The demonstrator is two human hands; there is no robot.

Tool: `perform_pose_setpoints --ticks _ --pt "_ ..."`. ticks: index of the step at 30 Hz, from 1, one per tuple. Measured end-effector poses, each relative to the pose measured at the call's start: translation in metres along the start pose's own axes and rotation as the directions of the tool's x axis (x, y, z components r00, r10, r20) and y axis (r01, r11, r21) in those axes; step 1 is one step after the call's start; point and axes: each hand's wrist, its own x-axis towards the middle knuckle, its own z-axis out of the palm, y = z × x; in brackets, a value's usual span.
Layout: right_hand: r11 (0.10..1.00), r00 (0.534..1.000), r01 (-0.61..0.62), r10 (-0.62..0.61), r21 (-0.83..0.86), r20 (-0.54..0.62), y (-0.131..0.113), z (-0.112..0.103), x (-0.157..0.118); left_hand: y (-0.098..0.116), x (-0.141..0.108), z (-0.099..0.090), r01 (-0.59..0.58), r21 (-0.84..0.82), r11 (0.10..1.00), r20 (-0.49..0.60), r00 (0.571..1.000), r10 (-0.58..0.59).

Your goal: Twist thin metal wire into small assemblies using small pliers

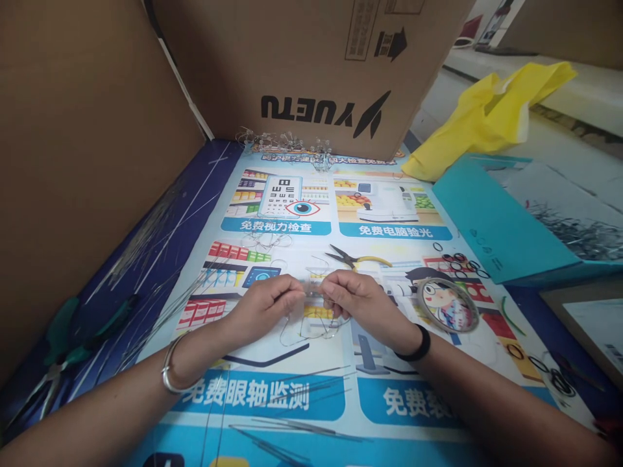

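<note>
Above the middle of the printed poster sheet [292, 357], my left hand [272, 301] pinches one side of a small thin wire piece [313, 293]. My right hand [357, 301] pinches the other side, its fingers curled, a short gap between the two hands. Thin bent wire loops [311, 331] hang or lie just below the fingertips; whether they join the held piece is unclear. Just beyond my right hand lie yellow-handled pliers [363, 261]. A round clear container [448, 305] sits by my right wrist.
Green-handled pliers [63, 350] and loose straight wires [150, 233] lie left. Cardboard [311, 58] stands behind clustered wire pieces [321, 155]. At right are black rings [457, 263], a teal box [511, 227] of metal pieces and yellow cloth [487, 123].
</note>
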Motion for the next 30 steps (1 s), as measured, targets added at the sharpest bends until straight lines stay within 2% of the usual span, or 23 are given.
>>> perform_pose_setpoints --ticks 3,7,10,13,16,19,21,24,28,30 --pt "0.999 0.999 0.028 -0.029 -0.042 -0.026 0.002 0.002 -0.001 -0.001 0.0 0.0 0.083 -0.218 0.973 0.018 0.997 -0.08" --pt "0.995 0.995 0.066 -0.071 -0.073 -0.066 0.008 0.007 -0.002 -0.001 -0.001 0.003 0.229 -0.518 0.824 0.107 0.973 -0.203" --pt "0.993 0.992 0.085 -0.092 -0.081 -0.086 0.01 0.008 -0.004 -0.001 -0.001 0.004 0.283 -0.593 0.754 0.148 0.959 -0.244" --pt "0.992 0.991 0.091 -0.099 -0.092 -0.095 0.008 0.008 -0.004 -0.002 0.0 0.005 0.291 -0.596 0.748 0.121 0.954 -0.274" --pt "0.993 0.99 0.086 -0.094 -0.077 -0.102 0.008 0.008 -0.004 -0.006 0.002 0.005 0.21 -0.499 0.841 -0.02 0.967 -0.253" --pt "0.996 0.99 0.076 -0.081 -0.045 -0.116 0.009 0.008 -0.004 -0.008 0.003 0.003 0.095 -0.285 0.954 -0.196 0.968 -0.155" --pt "0.997 0.989 0.074 -0.077 -0.028 -0.128 0.01 0.008 -0.004 -0.007 0.002 0.002 0.039 -0.131 0.991 -0.233 0.97 -0.069" --pt "0.997 0.985 0.071 -0.072 -0.012 -0.158 0.011 0.008 -0.004 -0.002 0.0 0.002 -0.066 0.038 0.997 -0.252 0.965 0.073" --pt "0.997 0.98 0.072 -0.071 -0.001 -0.183 0.01 0.008 -0.003 -0.001 -0.004 0.003 -0.14 0.252 0.957 -0.372 0.9 0.23" --pt "0.997 0.977 0.081 -0.082 -0.018 -0.195 0.01 0.008 -0.004 -0.003 -0.004 0.003 -0.17 0.273 0.947 -0.339 0.904 0.259"
